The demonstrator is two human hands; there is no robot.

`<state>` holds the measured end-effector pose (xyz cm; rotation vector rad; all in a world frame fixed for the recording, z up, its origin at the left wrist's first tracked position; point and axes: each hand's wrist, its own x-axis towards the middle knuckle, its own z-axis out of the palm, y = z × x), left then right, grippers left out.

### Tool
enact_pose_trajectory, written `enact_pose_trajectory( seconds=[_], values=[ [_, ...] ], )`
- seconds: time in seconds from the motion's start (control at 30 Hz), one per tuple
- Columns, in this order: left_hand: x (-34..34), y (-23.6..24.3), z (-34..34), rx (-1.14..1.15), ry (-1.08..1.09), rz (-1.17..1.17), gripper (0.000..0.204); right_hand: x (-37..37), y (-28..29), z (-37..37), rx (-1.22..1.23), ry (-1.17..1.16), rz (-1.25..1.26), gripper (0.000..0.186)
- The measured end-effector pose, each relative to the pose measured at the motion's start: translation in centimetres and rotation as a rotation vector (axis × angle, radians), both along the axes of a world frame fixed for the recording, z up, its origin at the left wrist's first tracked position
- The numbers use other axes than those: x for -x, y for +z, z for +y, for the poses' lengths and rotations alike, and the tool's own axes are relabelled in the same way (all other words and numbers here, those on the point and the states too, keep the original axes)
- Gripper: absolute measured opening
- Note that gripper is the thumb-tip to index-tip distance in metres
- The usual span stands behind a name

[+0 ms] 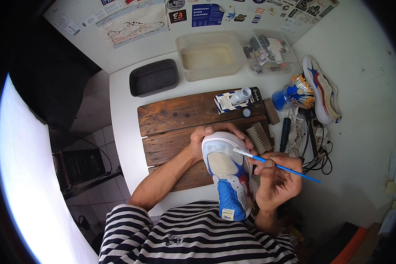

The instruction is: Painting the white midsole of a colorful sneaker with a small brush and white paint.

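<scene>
A sneaker (pixel 224 163) with a pale toe, beige panel, blue tongue and red-and-blue side is held up before my chest, toe pointing away. My left hand (pixel 199 140) wraps round its toe end from the far left, fingers curled over the far side. Between the thumb and fingers of my right hand (pixel 277 181) is a slim paintbrush (pixel 308 177) with a blue handle. Its white bristles touch the toe's right side, near the sole edge. Beyond the shoe, on a slatted wooden board (pixel 163 147), a small bottle (pixel 241 96) stands by its loose cap (pixel 246 113).
A black tray (pixel 153 91), a clear tub (pixel 213 74) and a box of supplies (pixel 270 66) line the back. To the right are a blue jar (pixel 279 100) of paintbrushes, the matching sneaker (pixel 322 90) and tangled cables (pixel 323 163). A scrub brush (pixel 260 137) lies beyond my right hand.
</scene>
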<state>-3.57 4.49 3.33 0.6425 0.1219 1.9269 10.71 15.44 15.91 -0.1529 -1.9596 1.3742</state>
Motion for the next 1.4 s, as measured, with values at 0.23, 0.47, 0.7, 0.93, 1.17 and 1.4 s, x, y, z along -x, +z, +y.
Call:
enact_pose_trajectory(
  seconds=[0.23,0.47,0.7,0.93,1.17,1.4],
  values=[
    [0.2,0.0,-0.1,-0.046,0.032,0.042,0.075,1.9,1.2,0.4,-0.115,0.184,0.133,0.016],
    [0.1,-0.3,-0.3,0.002,0.021,-0.005,0.076,1.9,0.9,0.3,-0.152,0.217,0.074,0.016],
    [0.2,-0.4,-0.1,-0.008,0.03,0.017,0.076,1.4,0.3,0.5,-0.133,0.201,0.04,0.014],
    [0.1,-0.7,0.2,-0.074,0.027,0.029,0.076,0.6,0.1,1.0,-0.096,0.155,0.043,0.014],
    [0.1,-0.4,0.0,-0.059,0.027,0.016,0.075,1.5,0.6,0.2,-0.076,0.157,0.077,0.015],
    [0.2,-0.5,0.2,-0.05,0.027,0.007,0.075,0.7,0.3,1.3,-0.124,0.162,0.017,0.015]
  ],
)
